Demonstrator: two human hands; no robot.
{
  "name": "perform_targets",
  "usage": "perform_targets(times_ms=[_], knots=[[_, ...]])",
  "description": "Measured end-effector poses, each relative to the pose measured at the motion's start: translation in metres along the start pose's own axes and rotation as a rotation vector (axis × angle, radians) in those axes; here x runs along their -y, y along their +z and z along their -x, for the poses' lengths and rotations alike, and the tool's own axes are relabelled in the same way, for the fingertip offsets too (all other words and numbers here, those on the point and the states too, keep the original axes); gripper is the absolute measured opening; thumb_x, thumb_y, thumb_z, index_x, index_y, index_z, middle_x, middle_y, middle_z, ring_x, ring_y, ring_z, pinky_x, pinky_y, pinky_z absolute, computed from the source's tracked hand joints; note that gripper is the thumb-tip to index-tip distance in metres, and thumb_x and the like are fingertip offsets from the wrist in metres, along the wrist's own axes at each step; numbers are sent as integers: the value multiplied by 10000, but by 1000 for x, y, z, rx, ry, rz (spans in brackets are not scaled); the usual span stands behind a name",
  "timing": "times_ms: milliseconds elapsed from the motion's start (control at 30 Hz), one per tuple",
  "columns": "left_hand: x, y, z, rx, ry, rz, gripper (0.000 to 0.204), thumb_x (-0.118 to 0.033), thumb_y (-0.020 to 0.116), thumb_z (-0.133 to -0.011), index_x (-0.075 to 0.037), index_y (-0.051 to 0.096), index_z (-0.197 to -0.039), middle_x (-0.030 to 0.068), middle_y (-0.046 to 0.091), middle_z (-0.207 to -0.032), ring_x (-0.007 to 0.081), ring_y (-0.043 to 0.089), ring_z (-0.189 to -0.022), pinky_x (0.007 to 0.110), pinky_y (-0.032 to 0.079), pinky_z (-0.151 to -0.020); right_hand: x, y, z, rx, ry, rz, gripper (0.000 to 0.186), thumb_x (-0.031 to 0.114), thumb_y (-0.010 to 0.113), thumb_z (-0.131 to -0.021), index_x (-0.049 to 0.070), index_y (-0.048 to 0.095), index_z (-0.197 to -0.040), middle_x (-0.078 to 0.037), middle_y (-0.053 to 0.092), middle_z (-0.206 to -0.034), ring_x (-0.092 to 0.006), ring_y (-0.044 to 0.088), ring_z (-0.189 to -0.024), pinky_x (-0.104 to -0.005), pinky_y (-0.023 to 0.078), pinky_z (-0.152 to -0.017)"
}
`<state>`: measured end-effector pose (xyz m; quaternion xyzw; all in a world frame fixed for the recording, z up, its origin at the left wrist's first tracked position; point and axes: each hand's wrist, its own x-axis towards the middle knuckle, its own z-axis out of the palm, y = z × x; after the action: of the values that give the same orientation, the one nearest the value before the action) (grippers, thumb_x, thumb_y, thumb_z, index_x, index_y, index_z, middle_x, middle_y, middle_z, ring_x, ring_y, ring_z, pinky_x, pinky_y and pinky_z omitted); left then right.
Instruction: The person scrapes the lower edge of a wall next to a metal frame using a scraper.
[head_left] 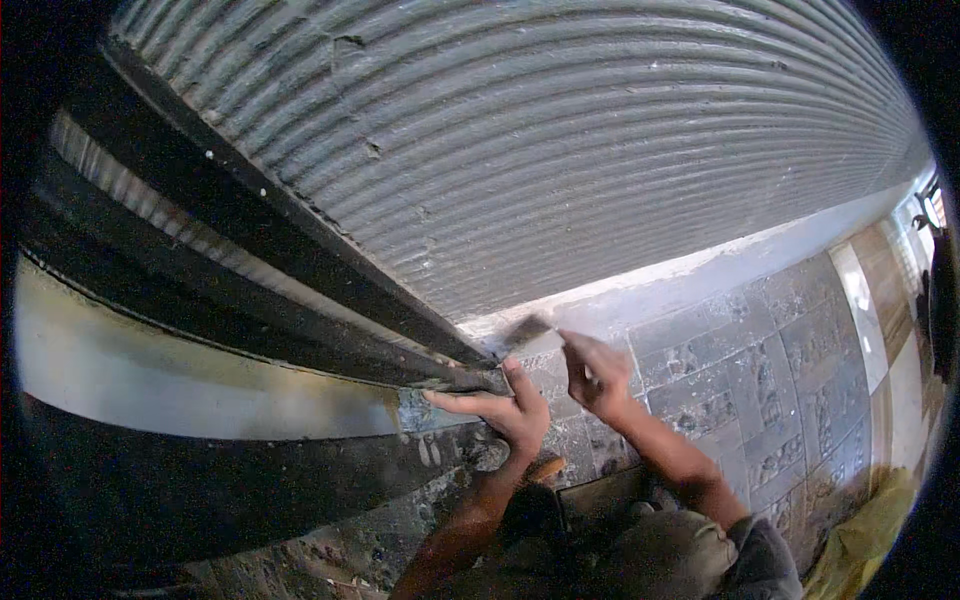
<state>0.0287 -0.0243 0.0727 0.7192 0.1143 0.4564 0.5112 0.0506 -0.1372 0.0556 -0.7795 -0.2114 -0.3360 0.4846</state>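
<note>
- Centre of the frame: a blurred flat tool point(527, 329), at the foot of a grey ribbed wall point(580, 160), just above the left fingertips.
- Right hand point(600, 378), right of centre: fingers pinching the tool's near end, likely leaving its far edge free to meet the wall's base.
- Left hand point(518, 412), centre: grasping nothing visible, thumb and forefinger spread against the lower end of a dark frame point(300, 255), probably for steadiness.
- Right of centre: patterned tile floor point(730, 370), below the wall's pale base strip point(690, 270).
- No brand, label or writing is readable.
</note>
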Motion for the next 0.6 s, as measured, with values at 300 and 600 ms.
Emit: perform_targets(times_ms=[300,600], knots=[[-5,3,1,-3,-10,-13,893,-63,527,-811,15,-202,-1322,269,48,-1377,361,172,-1266,437,157,-1036,-20,-108,135,-46,535,179,88,15,568,-787,-45,613,-833,-145,626,-706,-178,613,-607,-281,456,-548],[-3,0,2,-12,34,-58,910,-85,552,-796,29,-179,-1325,262,64,-1371,352,208,-1249,421,186,-1028,-4,17,26,287,105,-90,557,-29,585,-634,52,499,-1178,-156,593,-1018,-290,609,-840,-352,489,-679]])
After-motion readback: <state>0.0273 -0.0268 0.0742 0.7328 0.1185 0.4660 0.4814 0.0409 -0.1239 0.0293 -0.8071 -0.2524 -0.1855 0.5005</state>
